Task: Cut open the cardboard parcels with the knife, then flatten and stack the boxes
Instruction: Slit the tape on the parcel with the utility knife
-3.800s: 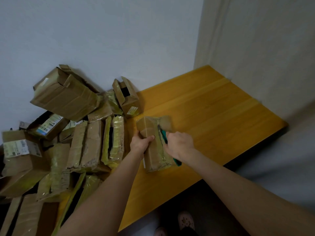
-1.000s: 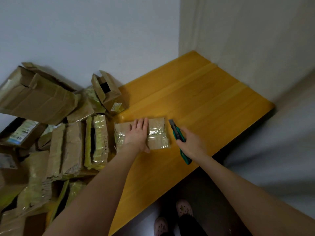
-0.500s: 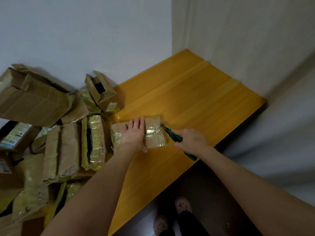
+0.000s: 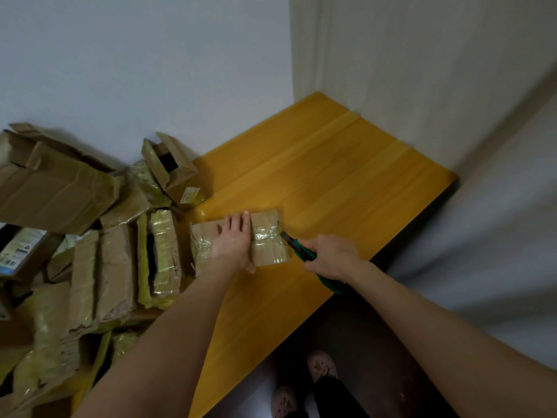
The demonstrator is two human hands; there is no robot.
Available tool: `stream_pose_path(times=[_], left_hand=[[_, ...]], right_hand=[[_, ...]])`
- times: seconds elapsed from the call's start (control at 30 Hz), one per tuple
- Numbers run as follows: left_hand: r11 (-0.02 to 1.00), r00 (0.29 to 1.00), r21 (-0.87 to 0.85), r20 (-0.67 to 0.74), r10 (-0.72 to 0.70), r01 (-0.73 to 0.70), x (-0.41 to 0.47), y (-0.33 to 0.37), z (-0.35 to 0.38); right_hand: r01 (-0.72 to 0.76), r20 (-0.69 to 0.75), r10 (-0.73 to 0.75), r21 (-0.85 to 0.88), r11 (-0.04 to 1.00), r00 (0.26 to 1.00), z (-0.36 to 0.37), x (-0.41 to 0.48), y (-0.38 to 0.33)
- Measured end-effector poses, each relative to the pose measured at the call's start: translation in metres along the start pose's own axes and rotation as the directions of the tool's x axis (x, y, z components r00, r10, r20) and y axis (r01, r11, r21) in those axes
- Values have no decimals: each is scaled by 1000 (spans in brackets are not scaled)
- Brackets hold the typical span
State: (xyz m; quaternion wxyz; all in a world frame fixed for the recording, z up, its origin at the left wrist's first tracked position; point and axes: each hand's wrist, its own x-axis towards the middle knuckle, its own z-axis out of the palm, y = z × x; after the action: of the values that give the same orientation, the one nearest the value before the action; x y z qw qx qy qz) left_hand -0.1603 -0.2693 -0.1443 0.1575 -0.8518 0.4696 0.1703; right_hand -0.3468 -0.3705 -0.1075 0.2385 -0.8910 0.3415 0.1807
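Note:
A small taped cardboard parcel (image 4: 266,236) lies flat on the yellow wooden table (image 4: 331,182). My left hand (image 4: 233,241) presses down on its middle with straight fingers. My right hand (image 4: 331,256) grips a green utility knife (image 4: 303,250). The knife's blade tip touches the parcel's right edge at the shiny tape seam.
A heap of cardboard boxes (image 4: 90,236), some flattened and some open, covers the table's left side against the wall. An open small box (image 4: 176,173) stands just behind the parcel. Walls close the back and right. My feet (image 4: 301,384) show below the table's front edge.
The parcel was laid flat, and my left hand went from gripping its side to pressing on top. My right hand swung the knife in until its tip met the parcel's right edge.

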Motion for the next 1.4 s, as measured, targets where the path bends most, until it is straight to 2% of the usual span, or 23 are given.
stream_pose_path(times=[0.17,0.3,0.37,0.4,0.43,0.5,0.57,0.63,0.7,0.8,0.83,0.9,0.97,1.0,1.03,1.07,1.1,1.13,1.2,1.3,1.33,1.4], left_hand=[[1000,1000,15,3,16,-16,0,0,-1],[999,1000,19,11,29,-29,2,0,-2],[999,999,17,20,36,-36,1,-1,-2],[999,999,15,16,39,-39,2,-1,-2],[999,999,13,12,44,-44,3,-2,-2],[998,998,13,19,61,-61,5,-4,-2],[994,994,32,38,102,-103,6,-6,-3],[979,981,71,62,186,-190,5,-11,-2],[949,958,131,61,281,-287,1,-17,1],[911,935,219,15,354,-348,-12,-23,8],[927,943,186,-13,334,-326,-18,-25,13],[978,971,6,-119,207,-208,-32,-25,26],[959,962,-284,-265,-67,-11,-46,-22,38],[884,924,-458,-287,-251,98,-51,-19,42],[756,879,-622,-226,-420,201,-54,-18,43],[597,839,-747,-100,-535,292,-55,-17,42],[456,812,-815,30,-583,358,-52,-16,40],[371,805,-843,116,-582,390,-48,-17,39],[349,833,-867,123,-540,355,-39,-20,32],[412,867,-863,58,-496,293,-26,-30,19],[434,879,-850,68,-472,299,-20,-34,15],[527,905,-779,118,-409,339,-10,-38,7]], right_hand=[[-1,34,2,-21,1000,999,-2,-4,1],[-18,61,16,45,999,998,-5,-4,6],[-36,77,26,137,990,997,-10,-3,13],[-58,66,43,247,967,997,-12,-3,17],[-84,41,74,404,911,996,-12,-1,19],[-112,-22,175,689,716,984,-11,3,16],[-104,-65,260,804,586,963,-10,12,6],[-91,-85,303,848,522,949,-7,25,-7],[-84,-106,319,844,530,942,-3,38,-17],[-73,-139,274,764,642,952,1,56,-34],[-66,-142,248,734,675,958,2,63,-39],[-68,-107,192,686,724,976,2,76,-51],[-77,-60,151,645,760,987,3,88,-61],[-82,-48,142,622,779,989,4,92,-64],[-85,-47,142,604,793,989,7,97,-67],[-98,-43,153,593,800,987,9,99,-69],[-117,-37,170,586,802,985,11,100,-71],[-138,-22,186,584,800,982,12,99,-73],[-188,34,217,639,746,976,15,95,-76],[-351,286,207,808,474,936,23,83,-73],[-399,358,175,819,412,917,26,78,-71],[-430,405,148,827,361,902,32,72,-69]])
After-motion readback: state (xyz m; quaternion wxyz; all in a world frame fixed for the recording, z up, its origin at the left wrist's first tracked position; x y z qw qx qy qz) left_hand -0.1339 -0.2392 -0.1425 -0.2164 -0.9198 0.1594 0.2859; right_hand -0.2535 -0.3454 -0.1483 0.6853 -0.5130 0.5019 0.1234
